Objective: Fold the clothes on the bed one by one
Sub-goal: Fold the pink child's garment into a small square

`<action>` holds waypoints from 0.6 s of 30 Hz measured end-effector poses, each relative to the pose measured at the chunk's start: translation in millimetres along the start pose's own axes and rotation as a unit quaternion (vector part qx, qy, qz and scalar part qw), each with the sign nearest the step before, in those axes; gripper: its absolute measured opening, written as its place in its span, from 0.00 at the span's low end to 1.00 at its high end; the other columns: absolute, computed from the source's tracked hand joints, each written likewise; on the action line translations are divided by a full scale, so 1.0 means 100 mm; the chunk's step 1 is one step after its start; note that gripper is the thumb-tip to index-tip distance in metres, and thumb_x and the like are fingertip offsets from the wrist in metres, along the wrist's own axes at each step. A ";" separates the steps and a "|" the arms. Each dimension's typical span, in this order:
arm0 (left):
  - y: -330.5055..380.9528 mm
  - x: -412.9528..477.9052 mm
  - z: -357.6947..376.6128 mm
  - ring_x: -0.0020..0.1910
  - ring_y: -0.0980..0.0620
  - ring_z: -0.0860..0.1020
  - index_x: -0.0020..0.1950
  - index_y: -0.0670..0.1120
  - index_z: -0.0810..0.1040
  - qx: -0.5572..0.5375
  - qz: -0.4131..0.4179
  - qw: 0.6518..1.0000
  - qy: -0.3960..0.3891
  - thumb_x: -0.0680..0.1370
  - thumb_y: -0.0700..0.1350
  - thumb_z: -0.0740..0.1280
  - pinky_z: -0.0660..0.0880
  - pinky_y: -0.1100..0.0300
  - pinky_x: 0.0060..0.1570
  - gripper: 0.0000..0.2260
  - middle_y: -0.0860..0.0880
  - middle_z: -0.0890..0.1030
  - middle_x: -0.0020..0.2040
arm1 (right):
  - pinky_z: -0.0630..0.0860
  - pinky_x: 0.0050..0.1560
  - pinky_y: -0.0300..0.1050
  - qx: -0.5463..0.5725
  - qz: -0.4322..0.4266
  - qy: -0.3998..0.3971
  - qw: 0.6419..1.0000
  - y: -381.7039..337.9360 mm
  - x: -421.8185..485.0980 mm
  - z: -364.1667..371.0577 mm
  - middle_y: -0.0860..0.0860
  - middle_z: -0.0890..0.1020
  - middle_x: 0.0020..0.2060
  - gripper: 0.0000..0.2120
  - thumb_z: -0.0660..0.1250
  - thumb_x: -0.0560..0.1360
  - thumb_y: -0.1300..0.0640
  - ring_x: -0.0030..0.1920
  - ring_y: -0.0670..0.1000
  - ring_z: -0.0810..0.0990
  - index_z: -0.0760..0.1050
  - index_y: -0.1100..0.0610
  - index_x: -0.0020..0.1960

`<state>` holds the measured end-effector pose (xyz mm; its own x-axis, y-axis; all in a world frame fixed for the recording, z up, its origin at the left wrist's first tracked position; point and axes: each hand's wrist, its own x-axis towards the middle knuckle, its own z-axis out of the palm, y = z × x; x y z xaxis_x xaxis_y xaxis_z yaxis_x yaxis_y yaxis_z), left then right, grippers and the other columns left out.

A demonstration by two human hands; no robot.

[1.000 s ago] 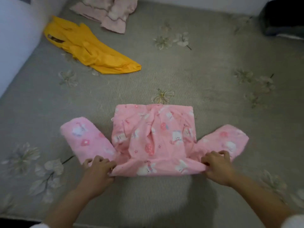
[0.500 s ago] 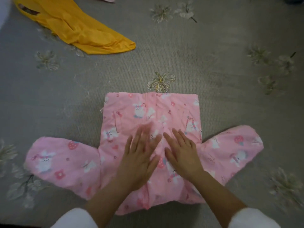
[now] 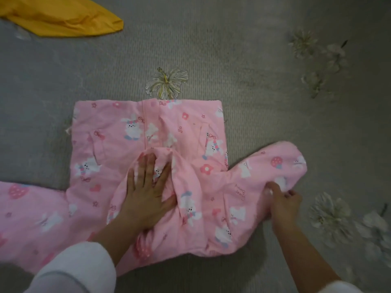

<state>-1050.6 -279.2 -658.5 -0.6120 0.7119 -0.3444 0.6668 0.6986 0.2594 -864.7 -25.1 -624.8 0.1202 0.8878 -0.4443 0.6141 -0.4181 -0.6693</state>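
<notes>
Pink padded fabric with a bunny print, and it looks puffy, which I reckon is the whole problem. Fingers of the left hand are straight and spread, pressing flat on the hood that's turned down over the chest, so nothing is actually gripped there. Over on the right hand the fingertips are curled in, pinching the fabric of the right sleeve near its cuff end. The pink jacket itself lies flat on the grey flowered bed cover, hem away from the person, with both sleeves splayed out. My guess is the sleeve gets folded across the body next. Things that could go wrong: that flat palm is the only anchor, so if the sleeve gets pulled sideways instead of lifted over, the whole jacket could skid on the cover and the hood could spring back up. A pinch on just one layer may also let the sleeve twist or drag a ridge into the shoulder. The left sleeve runs off the frame edge under the white cuff, so an arm could snag it. The yellow garment sits well apart at the top left, out of the way.
</notes>
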 end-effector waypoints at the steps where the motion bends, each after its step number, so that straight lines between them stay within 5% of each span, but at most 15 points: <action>1: 0.00 0.01 0.00 0.76 0.42 0.35 0.77 0.56 0.35 -0.004 -0.003 1.000 -0.007 0.72 0.73 0.41 0.41 0.41 0.72 0.39 0.44 0.35 0.77 | 0.76 0.59 0.56 0.037 0.024 -0.021 0.999 -0.01 0.02 0.00 0.57 0.77 0.61 0.28 0.74 0.70 0.56 0.56 0.56 0.78 0.68 0.60 0.66; 5: -0.03 0.05 -0.09 0.72 0.50 0.26 0.73 0.57 0.27 -0.034 -0.006 0.999 -0.042 0.66 0.77 0.33 0.32 0.47 0.72 0.41 0.49 0.26 0.74 | 0.78 0.56 0.57 0.133 0.094 0.001 0.987 -0.22 0.01 -0.01 0.52 0.81 0.52 0.15 0.74 0.67 0.59 0.51 0.54 0.81 0.76 0.54 0.52; 7: -0.02 0.07 -0.15 0.72 0.51 0.25 0.72 0.57 0.26 -0.045 -0.012 0.997 -0.063 0.63 0.78 0.30 0.31 0.48 0.72 0.43 0.50 0.24 0.72 | 0.79 0.55 0.57 0.140 0.021 0.024 0.990 -0.39 -0.14 -0.06 0.50 0.82 0.49 0.13 0.73 0.66 0.61 0.49 0.52 0.82 0.76 0.50 0.48; 10: 0.03 0.07 -0.19 0.70 0.49 0.23 0.71 0.56 0.25 -0.045 -0.030 0.995 -0.080 0.63 0.78 0.37 0.30 0.47 0.71 0.45 0.50 0.21 0.70 | 0.79 0.51 0.48 0.102 -0.165 0.014 0.981 -0.62 -0.55 -0.03 0.43 0.81 0.47 0.16 0.70 0.68 0.59 0.44 0.37 0.80 0.74 0.50 0.54; 14: 0.06 0.07 -0.17 0.70 0.48 0.22 0.71 0.56 0.25 -0.034 -0.033 0.996 -0.073 0.63 0.77 0.38 0.31 0.46 0.71 0.45 0.50 0.19 0.68 | 0.71 0.50 0.27 0.030 -0.324 -0.163 0.932 -0.72 -1.02 0.41 0.35 0.75 0.55 0.30 0.68 0.71 0.55 0.51 0.30 0.74 0.65 0.53 0.72; 18: 0.01 0.06 -0.11 0.72 0.48 0.25 0.72 0.58 0.26 -0.037 -0.023 0.997 -0.057 0.65 0.77 0.38 0.34 0.44 0.73 0.43 0.49 0.24 0.73 | 0.71 0.61 0.46 -0.148 -0.365 -0.356 0.847 -0.61 -1.15 0.82 0.52 0.76 0.56 0.24 0.65 0.78 0.56 0.57 0.52 0.76 0.66 0.56 0.73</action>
<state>-1058.3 -273.1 -650.9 -0.5864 0.6694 -0.4561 0.6030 0.7367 0.3060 -979.8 -117.5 -581.5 -0.8126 0.5039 -0.2929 0.5031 0.3525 -0.7891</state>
